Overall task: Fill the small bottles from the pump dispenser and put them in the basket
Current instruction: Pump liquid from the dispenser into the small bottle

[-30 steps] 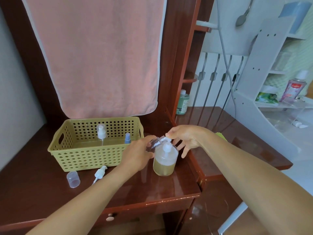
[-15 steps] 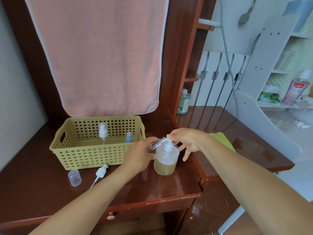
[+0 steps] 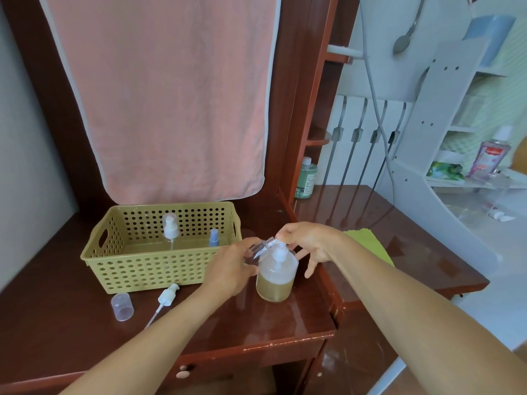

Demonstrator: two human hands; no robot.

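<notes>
A round pump dispenser (image 3: 275,280) with brownish liquid in its lower part stands on the dark red desk (image 3: 71,323). My left hand (image 3: 232,267) holds a small clear bottle (image 3: 261,248) tilted, its threaded neck at the white pump spout. My right hand (image 3: 306,242) rests on the pump head, thumb and forefinger on top, other fingers spread. The green perforated basket (image 3: 128,270) sits left of the dispenser. Inside it stand a small bottle with a white pump top (image 3: 170,228) and a small bottle with a blue cap (image 3: 214,238).
A loose white pump top with its tube (image 3: 166,297) and a clear cap (image 3: 122,306) lie in front of the basket. A pink towel (image 3: 162,89) hangs behind. A yellow-green cloth (image 3: 368,242) lies on the lower desk at right, a green bottle (image 3: 306,179) at its back.
Both hands have stayed at the dispenser with the small bottle at the spout. The view has shifted slightly; no object has visibly moved.
</notes>
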